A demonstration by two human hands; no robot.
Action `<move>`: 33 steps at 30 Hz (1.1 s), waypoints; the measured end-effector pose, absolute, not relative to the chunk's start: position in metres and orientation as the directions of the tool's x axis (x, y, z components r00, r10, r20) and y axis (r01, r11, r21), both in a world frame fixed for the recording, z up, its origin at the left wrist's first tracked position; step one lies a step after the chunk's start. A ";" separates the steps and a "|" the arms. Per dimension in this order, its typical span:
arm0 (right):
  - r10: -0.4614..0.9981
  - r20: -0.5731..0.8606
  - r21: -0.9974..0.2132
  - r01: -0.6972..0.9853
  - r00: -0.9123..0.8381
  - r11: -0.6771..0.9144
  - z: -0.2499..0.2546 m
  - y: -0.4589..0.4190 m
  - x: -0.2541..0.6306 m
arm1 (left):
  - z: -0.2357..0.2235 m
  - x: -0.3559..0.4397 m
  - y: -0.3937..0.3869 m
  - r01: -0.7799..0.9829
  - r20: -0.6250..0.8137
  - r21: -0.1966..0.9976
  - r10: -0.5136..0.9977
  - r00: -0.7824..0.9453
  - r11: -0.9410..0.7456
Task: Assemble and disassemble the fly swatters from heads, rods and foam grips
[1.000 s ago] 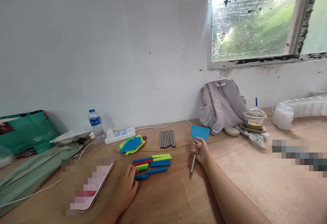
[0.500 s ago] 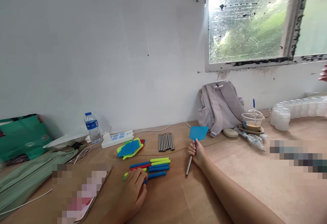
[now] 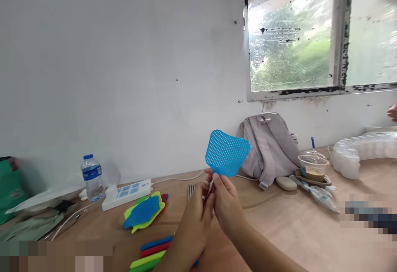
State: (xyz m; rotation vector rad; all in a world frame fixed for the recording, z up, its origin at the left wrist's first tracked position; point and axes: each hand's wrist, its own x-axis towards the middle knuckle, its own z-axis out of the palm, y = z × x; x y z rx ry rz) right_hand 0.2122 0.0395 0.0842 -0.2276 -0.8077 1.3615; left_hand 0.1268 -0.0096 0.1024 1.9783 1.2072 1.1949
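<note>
A blue fly swatter with a perforated head is held up in front of me. My right hand pinches it at the neck, just below the head. Closed around its metal rod is my left hand, touching my right one. The rod's lower end is hidden behind my fingers. Coloured plastic tubes in blue, red, yellow and green lie below, partly covered by my left forearm. Behind my left hand a few metal rods show on the table.
Loose swatter heads are stacked beside a white power strip and a water bottle. A backpack leans on the wall. Further right are a drink cup and white plastic bottles. Another person's hand shows at the right edge.
My left hand has left the coloured tubes and gripped the swatter's rod. My right hand has brought the swatter left and closer, turning its head. The view has tilted up.
</note>
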 end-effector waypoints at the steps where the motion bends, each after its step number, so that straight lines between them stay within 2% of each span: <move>1: 0.912 0.410 -0.615 -0.739 -0.003 0.274 0.086 0.037 0.211 | 0.105 0.123 -0.008 0.384 0.418 0.797 0.885 0.207 -0.466; 3: 0.901 0.432 -0.654 -0.677 0.032 0.338 0.090 0.035 0.210 | 0.109 0.113 -0.007 0.368 0.431 0.798 0.879 0.206 -0.477; 5: 0.912 0.402 -0.655 -0.670 0.083 0.350 0.095 0.033 0.208 | 0.114 0.103 -0.006 0.442 0.450 0.746 0.866 0.216 -0.498; 7: 0.937 0.337 -0.616 -0.731 0.092 0.293 0.102 0.029 0.203 | 0.120 0.096 -0.005 0.547 0.462 0.659 0.852 0.246 -0.516; 11: 0.979 0.202 -0.528 -0.844 -0.018 0.093 0.113 0.025 0.191 | 0.122 0.087 -0.001 0.712 0.438 0.506 0.856 0.274 -0.487; 13: 0.991 0.127 -0.535 -0.839 0.037 0.099 0.110 0.032 0.189 | 0.117 0.083 0.003 0.775 0.421 0.458 0.874 0.241 -0.435; 16: 0.977 0.072 -0.647 -0.736 0.200 0.198 0.094 0.047 0.191 | 0.107 0.078 0.007 0.804 0.415 0.454 0.889 0.193 -0.385; 20: 0.946 0.176 -0.833 -0.471 0.271 0.290 0.076 0.056 0.199 | 0.101 0.079 0.008 0.761 0.389 0.515 0.898 0.203 -0.395; 23: 0.941 0.217 -0.892 -0.340 0.260 0.299 0.076 0.059 0.209 | 0.101 0.085 0.011 0.687 0.364 0.616 0.913 0.186 -0.386; 25: 0.951 0.183 -0.901 -0.345 0.248 0.263 0.079 0.063 0.214 | 0.100 0.087 0.014 0.587 0.310 0.730 0.935 0.173 -0.351; 29: 0.966 0.167 -0.875 -0.422 0.198 0.238 0.081 0.071 0.219 | 0.099 0.085 0.021 0.191 0.043 0.977 0.964 0.263 -0.096; 31: 0.968 0.177 -0.871 -0.429 0.176 0.237 0.081 0.075 0.219 | 0.098 0.082 0.024 0.008 -0.062 0.998 0.934 0.352 0.063; 33: 0.969 0.177 -0.873 -0.427 0.171 0.235 0.080 0.079 0.218 | 0.097 0.079 0.026 -0.090 -0.105 0.983 0.901 0.420 0.157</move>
